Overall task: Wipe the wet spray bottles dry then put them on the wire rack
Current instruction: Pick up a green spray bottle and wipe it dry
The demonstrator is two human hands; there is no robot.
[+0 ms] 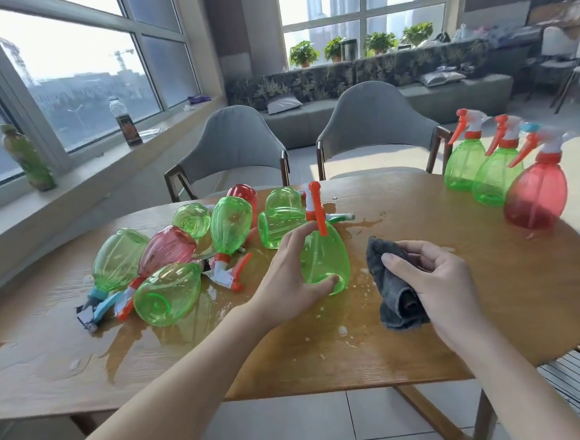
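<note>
Both my forearms reach forward from the near edge of the surface, bare to the elbow. My left hand (291, 281) curls sideways, fingers pointing up and thumb tucked low, gripping something. My right hand (438, 285) sits beside it, toward the right edge, palm down, fingers bent and clutching a bundle underneath. The two hands are near each other but apart.

Spray bottles number twelve: nine green and three red. Three stand upright far right, two green (464, 165) (495, 177) and one red (535, 195). One green bottle (327, 260) is held. Eight lie in the pile (183, 246) at left. One grey cloth (393, 289). Two grey chairs (234, 143) (374, 122) beyond the table.
</note>
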